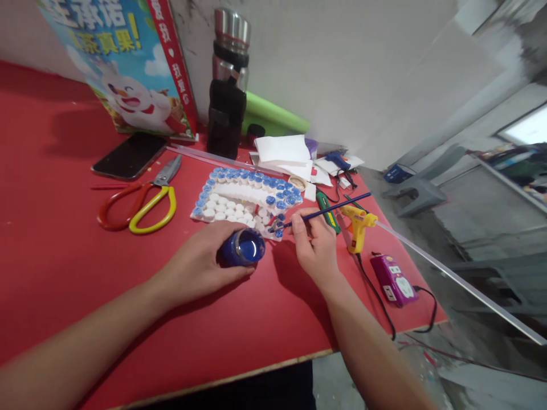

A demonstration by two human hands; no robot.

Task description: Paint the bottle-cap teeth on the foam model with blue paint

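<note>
My left hand is closed round a small jar of blue paint, tilted so its open mouth faces me. Between the thumb and fingers of my right hand is a dark blue paintbrush, its tip by the lower right corner of a craft piece. Rows of round white pieces cover that craft piece, which lies flat on the red table. Blue paint coats the rounds along its left, top and right edges. Those in the middle are white. Whether the bristles touch a round, I cannot tell.
Scissors and a phone lie left. Behind stand a printed bag and a bottle. At right are a yellow glue gun with a long glue stick, a green cutter and a purple power strip.
</note>
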